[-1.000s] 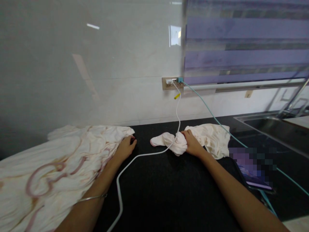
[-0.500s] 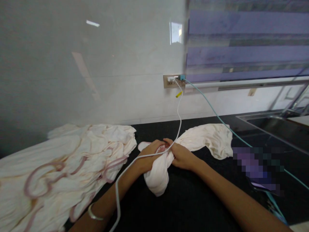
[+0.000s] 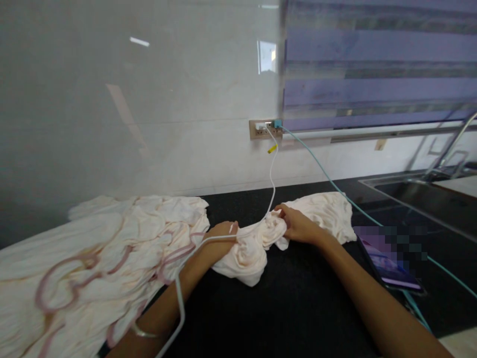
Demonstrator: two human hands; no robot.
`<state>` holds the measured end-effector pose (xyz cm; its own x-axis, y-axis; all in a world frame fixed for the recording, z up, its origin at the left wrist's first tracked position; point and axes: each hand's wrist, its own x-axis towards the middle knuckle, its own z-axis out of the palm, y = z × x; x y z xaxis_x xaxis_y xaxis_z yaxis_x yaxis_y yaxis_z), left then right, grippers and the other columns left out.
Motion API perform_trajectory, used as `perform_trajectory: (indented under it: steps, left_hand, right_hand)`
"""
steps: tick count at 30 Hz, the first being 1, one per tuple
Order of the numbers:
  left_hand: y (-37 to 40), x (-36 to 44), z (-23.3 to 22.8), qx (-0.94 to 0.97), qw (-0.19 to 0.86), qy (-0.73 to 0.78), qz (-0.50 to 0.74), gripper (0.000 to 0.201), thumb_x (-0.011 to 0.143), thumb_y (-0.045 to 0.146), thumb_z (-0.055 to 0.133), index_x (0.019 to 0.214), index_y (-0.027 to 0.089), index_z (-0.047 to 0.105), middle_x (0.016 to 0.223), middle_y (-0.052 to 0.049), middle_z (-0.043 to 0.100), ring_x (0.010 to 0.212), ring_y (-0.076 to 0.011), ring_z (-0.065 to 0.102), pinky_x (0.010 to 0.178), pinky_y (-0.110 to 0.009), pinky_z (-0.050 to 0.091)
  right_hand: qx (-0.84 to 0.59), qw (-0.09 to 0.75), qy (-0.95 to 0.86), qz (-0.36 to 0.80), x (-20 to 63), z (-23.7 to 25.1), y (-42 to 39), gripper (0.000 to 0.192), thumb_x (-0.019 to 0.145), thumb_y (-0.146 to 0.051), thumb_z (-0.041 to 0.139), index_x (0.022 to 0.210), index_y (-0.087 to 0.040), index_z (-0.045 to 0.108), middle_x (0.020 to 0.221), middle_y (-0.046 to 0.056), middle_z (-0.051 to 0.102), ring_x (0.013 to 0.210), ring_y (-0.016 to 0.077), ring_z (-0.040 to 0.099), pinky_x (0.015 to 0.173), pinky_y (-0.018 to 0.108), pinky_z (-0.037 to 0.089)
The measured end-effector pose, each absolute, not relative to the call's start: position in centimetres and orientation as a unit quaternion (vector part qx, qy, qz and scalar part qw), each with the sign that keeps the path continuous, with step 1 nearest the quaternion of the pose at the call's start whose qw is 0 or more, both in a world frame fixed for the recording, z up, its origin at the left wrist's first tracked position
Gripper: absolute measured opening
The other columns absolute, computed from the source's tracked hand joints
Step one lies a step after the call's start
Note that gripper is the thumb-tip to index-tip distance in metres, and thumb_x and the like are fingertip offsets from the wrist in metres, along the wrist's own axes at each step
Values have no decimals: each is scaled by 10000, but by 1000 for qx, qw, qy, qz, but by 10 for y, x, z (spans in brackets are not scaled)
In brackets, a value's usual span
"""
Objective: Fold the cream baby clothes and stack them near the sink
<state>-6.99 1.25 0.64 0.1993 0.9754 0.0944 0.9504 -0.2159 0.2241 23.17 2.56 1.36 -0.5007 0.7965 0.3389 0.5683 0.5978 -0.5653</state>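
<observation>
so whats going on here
A person's left hand and right hand are on a bunched cream cloth on a black countertop, one at either side; how firmly they grip is hard to tell. A white cable crosses in front, and a heap of pink-trimmed cream fabric lies to the left.

We're stuck with pretty dim, flat light here. The glossy wall (image 3: 201,94) throws back a bright window-like glare patch (image 3: 267,56) plus a small white streak (image 3: 139,41), and goes murky far left. The striped blind (image 3: 372,47) looks smeary, the bunched cloth (image 3: 244,261) softish, the black counter (image 3: 309,308) swallows detail, and blocky pixels hide part of the screen (image 3: 391,273).
</observation>
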Motion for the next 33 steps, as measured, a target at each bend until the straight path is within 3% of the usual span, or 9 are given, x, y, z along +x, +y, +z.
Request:
perform_trajectory:
  steps: [5, 8, 11, 16, 19, 22, 26, 29, 33]
  left_hand:
    - [30, -109, -1, 687, -48, 682, 248, 444, 1046, 355, 248, 956, 172, 642, 1023, -149, 703, 1048, -283, 657, 957, -419, 501]
    - [26, -105, 6, 660, -143, 656, 337, 339, 1002, 352, 389, 1150, 130, 598, 1153, -186, 642, 1132, -326, 603, 981, -484, 502]
    - [4, -70, 16, 721, -140, 558, 385, 321, 995, 335, 434, 1202, 129, 567, 1183, -185, 616, 1158, -324, 582, 1017, -510, 494]
    - [-52, -3, 18, 881, 6, 381, 281, 338, 1031, 347, 440, 1330, 223, 534, 1327, -121, 620, 1264, -255, 575, 1106, -434, 471]
    - [-70, 12, 11, 896, 31, 384, 221, 566, 974, 421, 566, 1473, 191, 430, 1454, -157, 564, 1348, -294, 533, 1132, -458, 447]
    - [-69, 10, 11, 885, 25, 426, 186, 590, 985, 406, 540, 1519, 197, 404, 1483, -165, 542, 1342, -305, 542, 1104, -461, 450]
    - [-57, -3, 22, 854, -7, 505, 125, 406, 1042, 463, 400, 1271, 248, 656, 1204, -132, 690, 1104, -312, 663, 974, -486, 478]
    - [-49, -16, 30, 807, -13, 585, 80, 599, 1056, 539, 271, 937, 185, 739, 928, -146, 725, 937, -322, 690, 917, -505, 467]
    - [-40, -31, 33, 775, -63, 626, 57, 493, 1017, 518, 397, 950, 169, 740, 937, -167, 724, 965, -343, 667, 949, -527, 435]
  right_hand:
    - [-374, 256, -856, 248, 242, 11, 22, 618, 754, -239, 737, 1337, -212, 531, 1318, 116, 634, 1155, 252, 624, 1018, 396, 450]
    - [-366, 255, -852, 276, 242, 11, 22, 533, 782, -220, 676, 1297, -218, 537, 1279, 93, 643, 1139, 242, 615, 1023, 406, 453]
    - [-347, 271, -848, 296, 239, 11, 24, 394, 861, -211, 556, 1254, -220, 543, 1204, 67, 655, 1092, 223, 608, 995, 402, 465]
    - [-328, 268, -860, 285, 227, 6, 25, 304, 886, -168, 448, 1121, -190, 640, 1061, 61, 686, 997, 219, 608, 981, 401, 466]
    - [-296, 274, -862, 308, 218, 4, 22, 323, 871, -148, 454, 1097, -184, 682, 1076, 65, 706, 1032, 219, 622, 995, 382, 465]
    - [-293, 286, -862, 298, 214, 4, 22, 343, 854, -115, 456, 1101, -185, 683, 1104, 62, 712, 1055, 208, 631, 1001, 372, 470]
    - [-404, 339, -836, 154, 231, 7, 33, 306, 887, -131, 482, 1137, -175, 654, 1154, 97, 678, 1096, 222, 603, 1025, 395, 456]
    - [-541, 344, -767, 40, 259, 7, 45, 318, 876, -102, 477, 1134, -152, 656, 1168, 137, 643, 1125, 246, 578, 1036, 397, 434]
    - [-701, 270, -660, -8, 289, -1, 52, 355, 886, -94, 456, 1173, -115, 663, 1206, 200, 620, 1107, 293, 596, 960, 401, 443]
